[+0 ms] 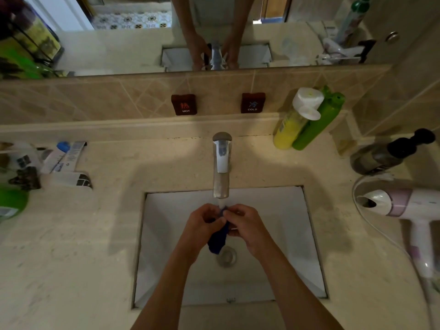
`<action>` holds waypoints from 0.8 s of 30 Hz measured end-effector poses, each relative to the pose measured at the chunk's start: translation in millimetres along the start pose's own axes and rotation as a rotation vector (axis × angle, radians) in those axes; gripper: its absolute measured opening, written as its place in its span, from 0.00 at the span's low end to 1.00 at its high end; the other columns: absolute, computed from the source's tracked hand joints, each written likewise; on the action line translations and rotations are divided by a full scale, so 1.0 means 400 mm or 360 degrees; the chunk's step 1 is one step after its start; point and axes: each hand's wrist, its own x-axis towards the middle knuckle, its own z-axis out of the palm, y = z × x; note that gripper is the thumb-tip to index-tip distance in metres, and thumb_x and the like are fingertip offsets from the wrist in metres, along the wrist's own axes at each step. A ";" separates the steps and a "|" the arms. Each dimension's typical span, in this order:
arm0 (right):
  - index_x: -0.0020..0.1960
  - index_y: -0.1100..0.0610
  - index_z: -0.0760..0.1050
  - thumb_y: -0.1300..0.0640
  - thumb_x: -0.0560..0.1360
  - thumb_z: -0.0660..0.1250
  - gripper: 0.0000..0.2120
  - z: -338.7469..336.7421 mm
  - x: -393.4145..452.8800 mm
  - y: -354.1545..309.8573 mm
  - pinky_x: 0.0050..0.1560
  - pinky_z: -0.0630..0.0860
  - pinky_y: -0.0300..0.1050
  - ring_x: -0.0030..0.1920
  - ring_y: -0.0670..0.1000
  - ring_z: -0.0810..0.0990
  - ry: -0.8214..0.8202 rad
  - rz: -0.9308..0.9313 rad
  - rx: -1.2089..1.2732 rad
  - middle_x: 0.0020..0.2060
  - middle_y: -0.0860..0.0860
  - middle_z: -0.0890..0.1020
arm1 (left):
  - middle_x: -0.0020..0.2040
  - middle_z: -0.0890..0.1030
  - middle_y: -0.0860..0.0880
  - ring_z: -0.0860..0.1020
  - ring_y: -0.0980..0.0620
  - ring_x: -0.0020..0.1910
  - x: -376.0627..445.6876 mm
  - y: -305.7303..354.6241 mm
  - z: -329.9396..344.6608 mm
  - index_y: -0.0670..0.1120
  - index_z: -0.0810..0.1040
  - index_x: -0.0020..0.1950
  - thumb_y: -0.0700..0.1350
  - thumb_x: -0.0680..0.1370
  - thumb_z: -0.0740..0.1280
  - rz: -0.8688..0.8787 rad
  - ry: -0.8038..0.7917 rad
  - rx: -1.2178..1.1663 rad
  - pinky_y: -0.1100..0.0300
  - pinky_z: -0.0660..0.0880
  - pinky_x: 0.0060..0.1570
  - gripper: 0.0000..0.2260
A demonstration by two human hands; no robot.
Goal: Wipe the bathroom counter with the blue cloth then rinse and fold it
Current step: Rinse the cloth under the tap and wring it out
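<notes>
dark blue cloth point(217, 241), white sink point(285, 234), beige marbled counter point(71, 258), yellow bottle point(289, 129), green bottle point(316, 125)

Most of the blue cloth point(217, 239) was hidden inside the left hand point(202, 225) and right hand point(247, 225), with only a bunched end showing between them. The hair dryer point(404, 203) was cut off by the right edge, and the green bottle point(12, 203) by the left. Print on the tubes point(64, 158) was too blurred to read.
</notes>
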 end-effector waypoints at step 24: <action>0.57 0.68 0.77 0.58 0.79 0.59 0.16 -0.017 0.002 0.028 0.53 0.80 0.54 0.52 0.62 0.81 -0.0163 0.0027 0.1359 0.52 0.63 0.83 | 0.48 0.83 0.39 0.82 0.42 0.48 0.014 -0.027 -0.016 0.36 0.78 0.53 0.39 0.82 0.56 -0.0210 0.0459 -0.1158 0.49 0.78 0.50 0.12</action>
